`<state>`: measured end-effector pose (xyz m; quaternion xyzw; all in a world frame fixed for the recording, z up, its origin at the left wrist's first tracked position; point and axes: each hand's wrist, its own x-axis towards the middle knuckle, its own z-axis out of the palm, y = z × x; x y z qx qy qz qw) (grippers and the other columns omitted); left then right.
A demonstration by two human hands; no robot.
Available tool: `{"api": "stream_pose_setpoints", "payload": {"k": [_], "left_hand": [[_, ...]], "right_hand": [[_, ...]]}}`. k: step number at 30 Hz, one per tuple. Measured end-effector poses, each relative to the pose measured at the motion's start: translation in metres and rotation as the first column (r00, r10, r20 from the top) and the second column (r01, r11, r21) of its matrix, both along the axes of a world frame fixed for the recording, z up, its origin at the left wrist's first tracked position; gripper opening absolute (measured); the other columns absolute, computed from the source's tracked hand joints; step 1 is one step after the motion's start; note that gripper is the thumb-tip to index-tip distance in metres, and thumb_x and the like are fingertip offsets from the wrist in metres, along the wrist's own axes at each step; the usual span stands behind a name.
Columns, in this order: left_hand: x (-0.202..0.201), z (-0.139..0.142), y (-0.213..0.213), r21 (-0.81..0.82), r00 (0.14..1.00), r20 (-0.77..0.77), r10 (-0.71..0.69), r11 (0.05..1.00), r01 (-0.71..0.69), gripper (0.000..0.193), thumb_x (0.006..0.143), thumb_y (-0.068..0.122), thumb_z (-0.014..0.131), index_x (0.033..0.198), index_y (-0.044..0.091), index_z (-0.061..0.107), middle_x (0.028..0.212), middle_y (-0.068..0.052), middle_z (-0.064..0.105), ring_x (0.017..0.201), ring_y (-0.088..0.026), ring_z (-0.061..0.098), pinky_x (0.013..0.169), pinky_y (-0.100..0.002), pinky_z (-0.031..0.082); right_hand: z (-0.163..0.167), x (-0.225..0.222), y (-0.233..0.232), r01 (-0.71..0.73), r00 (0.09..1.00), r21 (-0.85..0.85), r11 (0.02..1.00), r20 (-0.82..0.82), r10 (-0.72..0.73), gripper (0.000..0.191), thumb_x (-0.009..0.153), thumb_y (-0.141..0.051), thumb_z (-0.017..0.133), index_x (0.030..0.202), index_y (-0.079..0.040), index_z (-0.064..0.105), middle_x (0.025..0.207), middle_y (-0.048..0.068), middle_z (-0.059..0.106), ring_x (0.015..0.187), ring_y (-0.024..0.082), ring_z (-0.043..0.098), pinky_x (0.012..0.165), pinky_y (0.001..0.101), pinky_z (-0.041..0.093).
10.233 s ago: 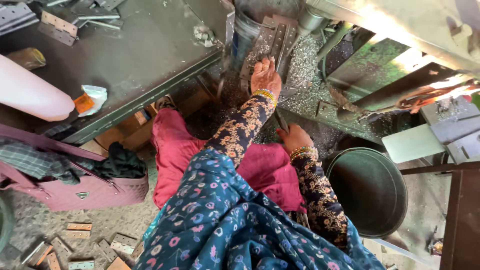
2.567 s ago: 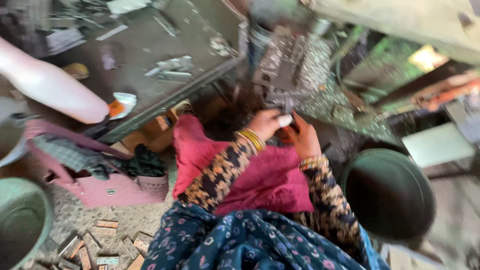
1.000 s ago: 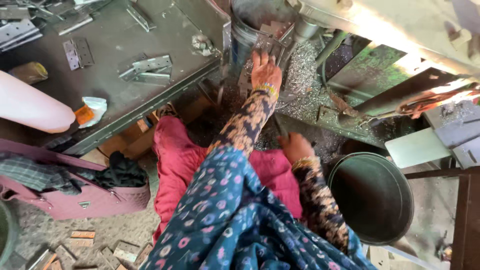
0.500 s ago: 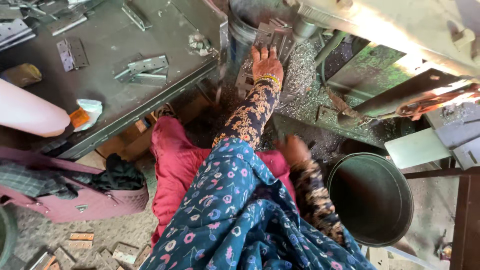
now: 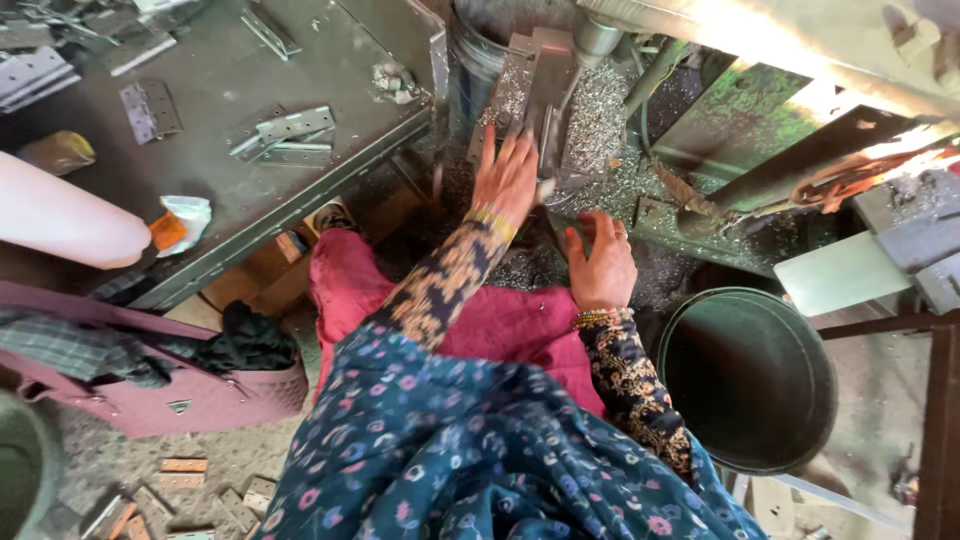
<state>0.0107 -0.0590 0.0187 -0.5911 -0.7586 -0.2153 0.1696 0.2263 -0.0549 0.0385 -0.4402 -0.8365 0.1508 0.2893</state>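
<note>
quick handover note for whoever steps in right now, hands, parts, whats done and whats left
Left hand: open, fingers spread, resting on the metal pieces at the machine.
Right hand: open and empty, on the shavings-covered machine bed.
Parts: loose hinge plates lie on the grey table; a dark bucket stands by the right arm.
Done: cannot tell from this view.
Left: the hinge plates on the table remain untouched.

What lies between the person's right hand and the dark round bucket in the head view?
In the head view, only a dark, grimy stretch strewn with metal shavings separates the right hand from the bucket; no separate object lies there.
</note>
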Motion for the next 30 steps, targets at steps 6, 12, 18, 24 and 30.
{"api": "stream_pose_setpoints", "payload": {"k": [6, 12, 18, 24, 30], "left_hand": [[-0.005, -0.009, 0.005, 0.112, 0.946, 0.184, -0.267, 0.962, 0.25, 0.028, 0.099, 0.012, 0.052, 0.123, 0.002, 0.062, 0.135, -0.016, 0.059, 0.106, -0.032, 0.063, 0.091, -0.05, 0.049], [0.024, 0.004, 0.087, 0.06, 0.606, 0.772, 0.192, 0.927, -0.369, 0.025, 0.109, 0.025, 0.052, 0.118, 0.009, 0.069, 0.115, -0.015, 0.066, 0.107, -0.033, 0.064, 0.096, -0.048, 0.05], [0.006, -0.01, 0.025, -0.325, 0.979, 0.133, 0.157, 0.94, -0.106, 0.039, 0.09, 0.034, 0.057, 0.115, 0.01, 0.075, 0.167, -0.004, 0.034, 0.132, -0.027, 0.044, 0.101, -0.047, 0.038], [0.016, -0.005, 0.022, -0.114, 0.944, 0.273, 0.187, 0.98, -0.162, 0.056, 0.094, 0.048, 0.058, 0.118, -0.001, 0.073, 0.159, -0.005, 0.033, 0.13, -0.032, 0.04, 0.101, -0.05, 0.032], [0.015, -0.008, 0.066, -0.252, 0.957, 0.053, 0.286, 0.931, -0.265, 0.034, 0.093, 0.024, 0.055, 0.101, 0.005, 0.081, 0.164, -0.002, 0.037, 0.141, -0.023, 0.035, 0.113, -0.045, 0.026]], "right_hand": [[0.006, -0.007, -0.013, 0.027, 0.997, -0.069, 0.997, 0.076, -0.022, 0.026, 0.097, -0.034, 0.069, 0.115, -0.016, 0.065, 0.111, 0.014, 0.07, 0.098, 0.038, 0.07, 0.079, 0.05, 0.055], [-0.023, -0.001, 0.006, 0.075, 0.96, -0.306, 0.949, 0.279, 0.015, 0.036, 0.094, -0.042, 0.065, 0.119, -0.016, 0.063, 0.106, 0.017, 0.073, 0.099, 0.041, 0.071, 0.083, 0.0537, 0.054], [-0.034, -0.005, 0.016, 0.025, 0.893, -0.414, 0.91, 0.418, 0.166, 0.055, 0.092, -0.057, 0.063, 0.117, -0.008, 0.063, 0.106, 0.027, 0.074, 0.106, 0.047, 0.069, 0.091, 0.0564, 0.053], [-0.019, -0.008, 0.018, 0.018, 0.893, -0.438, 0.899, 0.412, 0.182, 0.059, 0.091, -0.06, 0.061, 0.121, -0.009, 0.064, 0.108, 0.028, 0.072, 0.108, 0.048, 0.066, 0.092, 0.0568, 0.051], [-0.032, 0.0, 0.026, -0.004, 0.902, -0.435, 0.9, 0.386, 0.191, 0.057, 0.091, -0.056, 0.062, 0.123, -0.009, 0.063, 0.109, 0.028, 0.072, 0.107, 0.046, 0.067, 0.091, 0.056, 0.051]]}}
